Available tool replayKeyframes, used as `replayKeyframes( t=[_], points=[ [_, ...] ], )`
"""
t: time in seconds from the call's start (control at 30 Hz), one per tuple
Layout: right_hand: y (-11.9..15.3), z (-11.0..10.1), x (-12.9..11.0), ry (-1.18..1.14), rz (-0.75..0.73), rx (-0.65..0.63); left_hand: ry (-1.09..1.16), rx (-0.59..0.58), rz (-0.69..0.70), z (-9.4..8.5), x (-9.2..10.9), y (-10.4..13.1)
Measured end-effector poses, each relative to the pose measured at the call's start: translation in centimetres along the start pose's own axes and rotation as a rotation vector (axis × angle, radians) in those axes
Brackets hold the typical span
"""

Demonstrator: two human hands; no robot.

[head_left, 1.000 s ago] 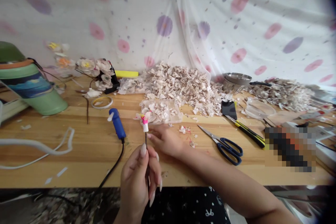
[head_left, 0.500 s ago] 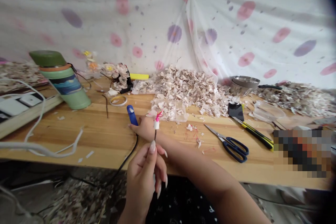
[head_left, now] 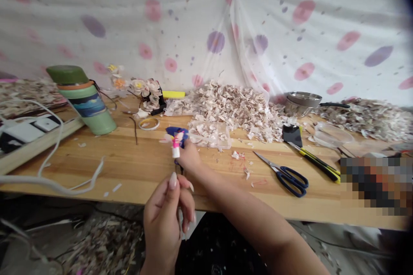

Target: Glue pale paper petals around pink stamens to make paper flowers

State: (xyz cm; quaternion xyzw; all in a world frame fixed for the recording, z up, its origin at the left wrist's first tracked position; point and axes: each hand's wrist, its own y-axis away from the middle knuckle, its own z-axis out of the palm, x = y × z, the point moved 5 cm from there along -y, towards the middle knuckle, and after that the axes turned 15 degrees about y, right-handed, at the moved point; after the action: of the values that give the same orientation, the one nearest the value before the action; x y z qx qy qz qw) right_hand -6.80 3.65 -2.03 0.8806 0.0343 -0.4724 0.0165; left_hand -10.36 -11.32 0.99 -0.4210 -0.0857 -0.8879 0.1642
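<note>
My left hand (head_left: 164, 210) pinches the thin dark stem of a small artificial flower (head_left: 176, 148) between thumb and fingertips. The flower stands upright, with a white collar, a bright pink centre and a pale petal at its side. Just behind it, my right hand (head_left: 191, 158) is wrapped round a blue hot glue gun (head_left: 177, 130). The flower partly covers the gun and my right fingers. A clear plastic box (head_left: 226, 139) with pale petals lies right beside the gun.
A large heap of petals (head_left: 232, 103) lies at the back. Scissors (head_left: 284, 175) and a yellow-black utility knife (head_left: 318, 163) rest on the right. A green tumbler (head_left: 93, 109), a tape roll (head_left: 149, 123) and white cables (head_left: 64, 182) are on the left.
My right hand has raised the glue gun from the table and turned it, its blue body now showing behind the flower. My left hand with the flower has shifted slightly left.
</note>
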Motion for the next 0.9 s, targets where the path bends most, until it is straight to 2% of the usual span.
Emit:
replayKeyframes(
  t=[0.07, 0.13, 0.17, 0.23, 0.33, 0.43, 0.53, 0.8, 0.9],
  points=[
    [2.0, -2.0, 1.3, -0.126, 0.037, 0.017, 0.011, 0.03, 0.051, -0.2, -0.1, -0.6],
    [4.4, -4.5, 2.8, -0.25, 0.042, 0.065, 0.025, 0.038, 0.043, -0.1, -1.0, -1.3],
    [5.6, -5.9, 3.8, -0.329, 0.038, 0.117, 0.031, 0.039, 0.015, 0.0, -1.7, -1.6],
    [8.0, -8.4, 6.2, -0.653, 0.01, 0.253, 0.03, 0.025, -0.064, 0.4, -3.5, -2.2],
    [10.4, -10.5, 9.4, -0.686, 0.031, 0.297, -0.021, -0.038, -0.158, 1.3, -6.2, -2.9],
    [11.6, -11.2, 11.1, -0.541, 0.097, 0.295, -0.081, -0.085, -0.183, 2.0, -8.1, -3.3],
    [11.9, -11.5, 11.4, -0.407, 0.107, 0.36, -0.126, -0.097, -0.197, 2.4, -9.2, -3.6],
    [12.2, -11.7, 10.8, -0.232, 0.064, 0.441, -0.407, -0.117, -0.257, 2.2, -10.2, -3.4],
    [12.3, -11.9, 10.4, -0.176, 0.099, 0.464, -0.447, -0.106, -0.276, 2.1, -10.4, -3.4]
  ],
)
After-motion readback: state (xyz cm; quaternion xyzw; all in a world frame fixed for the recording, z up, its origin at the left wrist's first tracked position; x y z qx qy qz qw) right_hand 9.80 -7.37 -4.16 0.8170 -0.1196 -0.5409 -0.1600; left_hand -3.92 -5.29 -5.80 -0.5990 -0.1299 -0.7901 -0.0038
